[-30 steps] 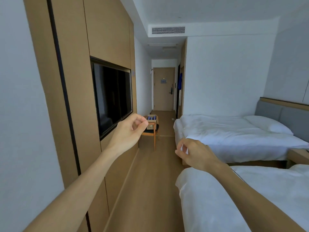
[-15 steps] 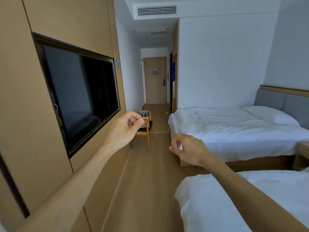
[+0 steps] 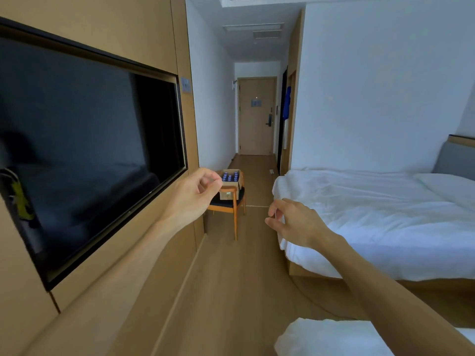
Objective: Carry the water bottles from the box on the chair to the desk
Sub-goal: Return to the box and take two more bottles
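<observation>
Both hands hang empty with fingers loosely curled: left hand (image 3: 194, 195) partly hides the box (image 3: 230, 185) of bottles (image 3: 230, 176) on the chair (image 3: 227, 208); right hand (image 3: 295, 222) nears the bed (image 3: 372, 214).

One head-worn view looks forward and slightly down along a room toward a door (image 3: 257, 116). Both hands fill the near foreground; beyond the left fingers (image 3: 205, 179), well apart, stands a chair (image 3: 228, 205).
</observation>
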Motion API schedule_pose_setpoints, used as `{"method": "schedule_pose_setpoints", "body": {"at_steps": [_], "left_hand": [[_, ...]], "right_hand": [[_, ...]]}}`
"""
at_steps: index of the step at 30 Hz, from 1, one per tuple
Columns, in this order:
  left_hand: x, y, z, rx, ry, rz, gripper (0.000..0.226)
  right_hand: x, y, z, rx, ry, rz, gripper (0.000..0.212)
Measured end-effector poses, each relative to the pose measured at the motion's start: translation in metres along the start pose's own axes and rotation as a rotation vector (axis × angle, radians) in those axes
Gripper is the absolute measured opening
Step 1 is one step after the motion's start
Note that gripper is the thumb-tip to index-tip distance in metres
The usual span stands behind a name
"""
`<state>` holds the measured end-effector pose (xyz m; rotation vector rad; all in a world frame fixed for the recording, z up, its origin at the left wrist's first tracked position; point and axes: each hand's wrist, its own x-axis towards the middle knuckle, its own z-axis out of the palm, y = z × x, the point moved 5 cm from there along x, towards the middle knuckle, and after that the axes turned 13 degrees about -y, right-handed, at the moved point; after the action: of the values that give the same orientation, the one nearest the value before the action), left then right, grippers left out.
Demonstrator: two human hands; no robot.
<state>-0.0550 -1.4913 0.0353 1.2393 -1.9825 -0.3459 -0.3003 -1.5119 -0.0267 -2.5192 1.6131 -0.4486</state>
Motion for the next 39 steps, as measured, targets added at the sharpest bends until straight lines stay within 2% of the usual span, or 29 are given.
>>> {"method": "schedule_pose_setpoints", "body": {"at_steps": [12, 24, 39], "left_hand": [[0.232, -0.156, 0.050, -0.083, -0.005, 0.024, 0.006], [0.449, -0.268, 0.120, -0.080, -0.079, 0.039, 0.005], [0.719, -0.394, 0.233, -0.077, -0.083, -0.091, 0.009]], "right_hand": [[0.244, 0.116, 0.024, -0.044, 0.004, 0.049, 0.010], [0.452, 0.241, 0.042, -0.018, 0.005, 0.114, 0.013], [0.724, 0.441, 0.059, 0.050, -0.040, 0.063, 0.014]]}}
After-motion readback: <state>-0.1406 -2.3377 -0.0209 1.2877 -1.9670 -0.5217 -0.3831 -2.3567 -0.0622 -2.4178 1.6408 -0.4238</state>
